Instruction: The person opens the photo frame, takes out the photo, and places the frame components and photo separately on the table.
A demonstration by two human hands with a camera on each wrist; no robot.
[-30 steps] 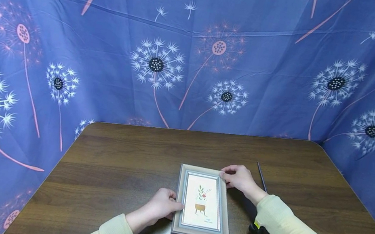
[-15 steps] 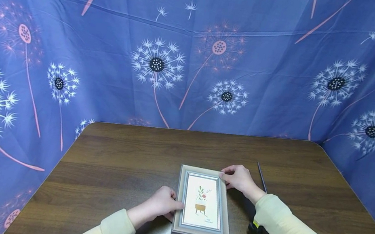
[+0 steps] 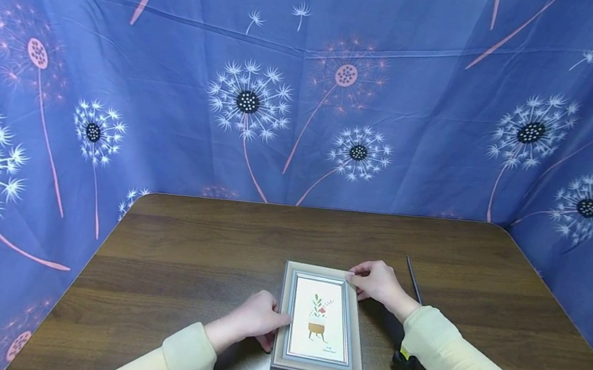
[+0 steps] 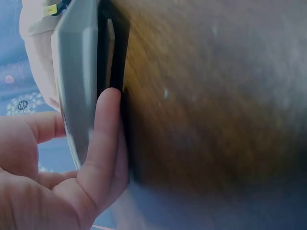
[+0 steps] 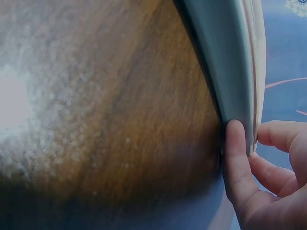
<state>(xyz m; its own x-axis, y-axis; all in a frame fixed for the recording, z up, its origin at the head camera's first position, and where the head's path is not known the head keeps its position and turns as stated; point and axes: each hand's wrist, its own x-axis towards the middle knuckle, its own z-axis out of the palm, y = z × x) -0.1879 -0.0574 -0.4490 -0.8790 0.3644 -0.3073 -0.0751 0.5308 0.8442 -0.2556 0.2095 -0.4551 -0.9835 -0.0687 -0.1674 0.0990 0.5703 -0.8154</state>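
Between both hands is a picture frame [image 3: 284,312] with a beige and grey-blue border, its print of a potted plant facing up. My left hand [image 3: 254,319] grips its left side, thumb on the front border. In the left wrist view the fingers [image 4: 103,139] reach behind the frame [image 4: 76,52], near a flat strip on its back. My right hand [image 3: 378,283] pinches the far right corner. The right wrist view shows the thumb and fingers [image 5: 236,153] on either side of the frame's edge [image 5: 225,62]. How far the frame stands off the table cannot be told.
A brown wood-grain table [image 3: 206,242] lies under the frame. A thin dark rod [image 3: 413,279] rests beyond the right forearm, partly hidden by it. Behind the table hangs a blue dandelion-print cloth [image 3: 307,115].
My left hand has shifted slightly up along the frame's left side, with its fingers changing position at the edge. The frame and my right hand are nearly still.
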